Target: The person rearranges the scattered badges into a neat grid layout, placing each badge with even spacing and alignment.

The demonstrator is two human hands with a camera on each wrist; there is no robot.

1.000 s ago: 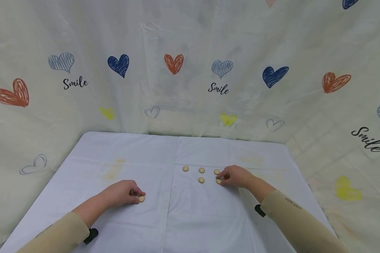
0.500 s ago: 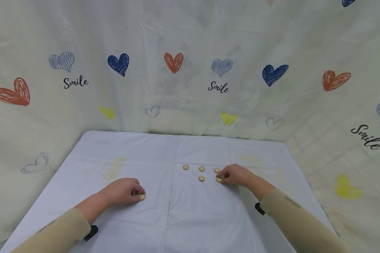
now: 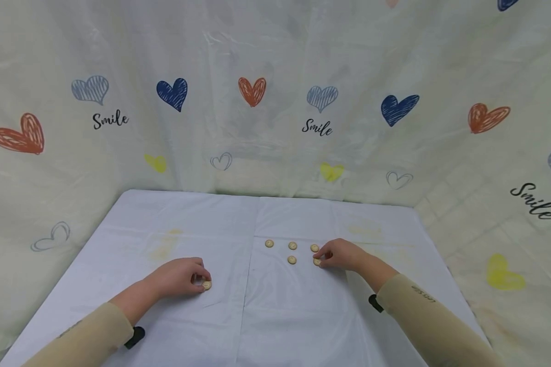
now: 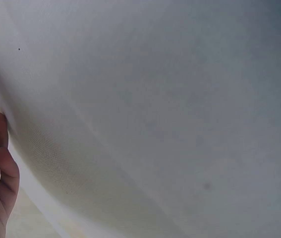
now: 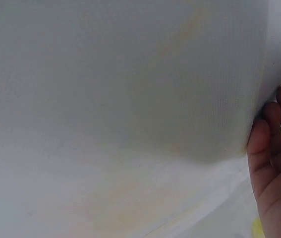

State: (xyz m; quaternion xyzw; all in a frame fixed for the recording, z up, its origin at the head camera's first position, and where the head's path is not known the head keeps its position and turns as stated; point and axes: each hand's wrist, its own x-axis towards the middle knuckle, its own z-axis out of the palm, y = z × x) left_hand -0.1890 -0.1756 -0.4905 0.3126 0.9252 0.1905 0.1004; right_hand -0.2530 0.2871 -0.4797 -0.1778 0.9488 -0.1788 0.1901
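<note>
Left hand [image 3: 176,278] fingers curled pinching a button [image 3: 206,285], right hand [image 3: 342,254] fingers pinching another button [image 3: 317,262] on the table [image 3: 257,316].

It looks like a makeshift recording booth: a cream heart-printed "Smile" cloth backdrop [image 3: 275,102] encloses a white-sheeted table [image 3: 211,214].

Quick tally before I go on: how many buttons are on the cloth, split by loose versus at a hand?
Round tan buttons lying loose: 3
Tan buttons at the right hand: 2
Tan button at the left hand: 1
Total: 6
</note>
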